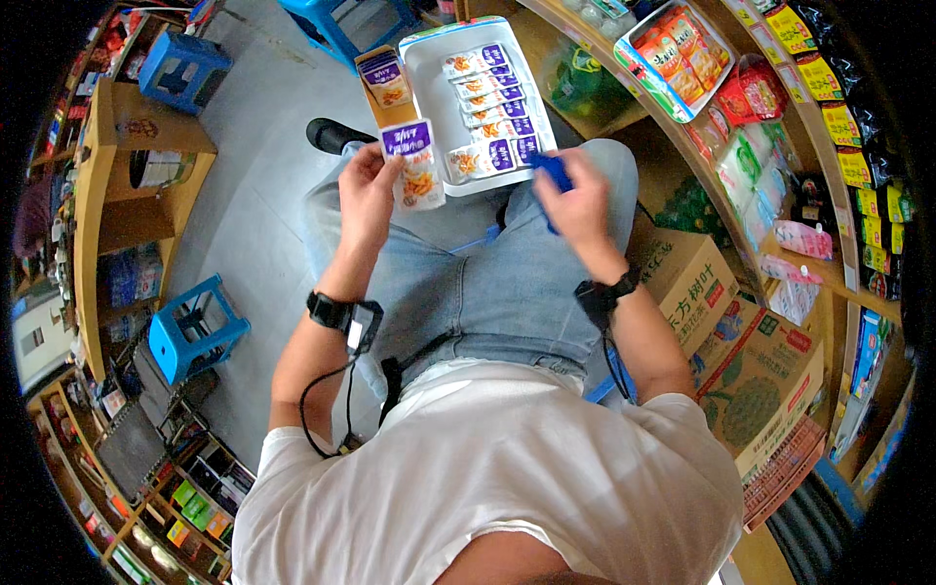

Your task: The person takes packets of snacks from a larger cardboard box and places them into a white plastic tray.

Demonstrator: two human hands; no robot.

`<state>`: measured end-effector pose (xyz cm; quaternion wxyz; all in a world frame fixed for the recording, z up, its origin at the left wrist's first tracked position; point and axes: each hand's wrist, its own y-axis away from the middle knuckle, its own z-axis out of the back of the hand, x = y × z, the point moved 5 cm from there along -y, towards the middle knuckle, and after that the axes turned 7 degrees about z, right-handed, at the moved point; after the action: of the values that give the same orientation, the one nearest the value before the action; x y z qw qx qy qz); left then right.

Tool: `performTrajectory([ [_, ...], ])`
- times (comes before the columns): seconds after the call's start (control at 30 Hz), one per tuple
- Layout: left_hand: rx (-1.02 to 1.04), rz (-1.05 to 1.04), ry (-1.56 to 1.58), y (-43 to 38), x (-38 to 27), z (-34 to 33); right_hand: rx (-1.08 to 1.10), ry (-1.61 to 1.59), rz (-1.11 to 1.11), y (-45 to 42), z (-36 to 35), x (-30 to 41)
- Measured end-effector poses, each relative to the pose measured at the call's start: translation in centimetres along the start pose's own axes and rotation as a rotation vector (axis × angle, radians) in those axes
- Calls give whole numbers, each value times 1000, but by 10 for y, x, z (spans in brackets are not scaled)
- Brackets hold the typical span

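My left hand [368, 191] pinches a purple-and-white snack packet [415, 172] by its left edge, printed face up. In my right hand [579, 196], blurred, is a dark blue cloth-like thing [552, 172], partly covered by the fingers. A white plastic tray [431, 69] lies before me, its near end by my knees. Inside it several like packets [482, 88] overlap in a column, with two more at the near end. Left of the tray stands an open cardboard box [371, 95] with upright packets [387, 82] in it.
Shelving on the right carries another tray [684, 102] of orange-red packets and hanging yellow-black packets [804, 55]. Cardboard cartons [760, 373] stand beside my right arm. Blue plastic stools [194, 329] and a wooden shelf unit [110, 183] are to the left.
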<state>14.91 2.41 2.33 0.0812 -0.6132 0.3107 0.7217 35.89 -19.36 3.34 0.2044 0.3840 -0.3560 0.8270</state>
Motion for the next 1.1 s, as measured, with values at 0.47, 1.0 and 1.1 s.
performTrajectory([
  [0.47,373,-386,-1027,-101,17,-133,-441,-155,-277,14,38,-99],
  [1.0,385,-417,-1455,-95,47,-137,-443,-227,-337,9,38,-83],
  [1.1,372,-425,-1455,-89,47,-132,-442,-217,-326,8,39,-85],
])
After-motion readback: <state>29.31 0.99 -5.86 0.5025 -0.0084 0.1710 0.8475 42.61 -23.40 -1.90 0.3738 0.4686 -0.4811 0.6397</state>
